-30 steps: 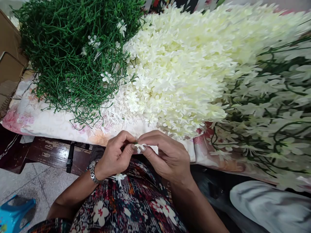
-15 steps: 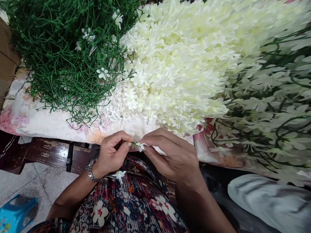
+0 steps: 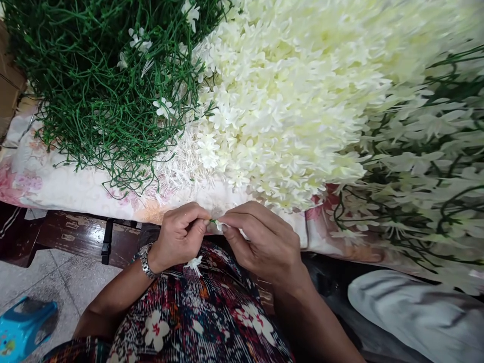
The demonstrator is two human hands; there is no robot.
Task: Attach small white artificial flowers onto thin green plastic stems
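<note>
Between the two hands, in front of the cloth's edge, is a small white flower [image 3: 221, 226] with a short green stem tip [image 3: 213, 221]. My left hand [image 3: 185, 233] pinches the green stem between thumb and forefinger. Thumb and forefinger of my right hand [image 3: 260, 239] are closed on the white flower, whose petals are partly covered. Another white flower [image 3: 194, 264] hangs just below my left hand, its stem mostly hidden. Beyond the hands lie green plastic stems [image 3: 102, 91], white stamens [image 3: 176, 164] and a large heap of loose white blossoms [image 3: 280, 111].
A floral cloth [image 3: 75, 190] lies under the heaps. Finished-looking sprays of white flowers [image 3: 419, 166] spread at the right. A cardboard box [image 3: 9, 80] stands at the left edge, a blue stool [image 3: 26, 327] at lower left. A light-grey clothed leg [image 3: 412, 312] shows at lower right.
The hands still meet at the flower and stem. My right fingers have closed farther over the petals, and the hanging flower has swung slightly right and up.
</note>
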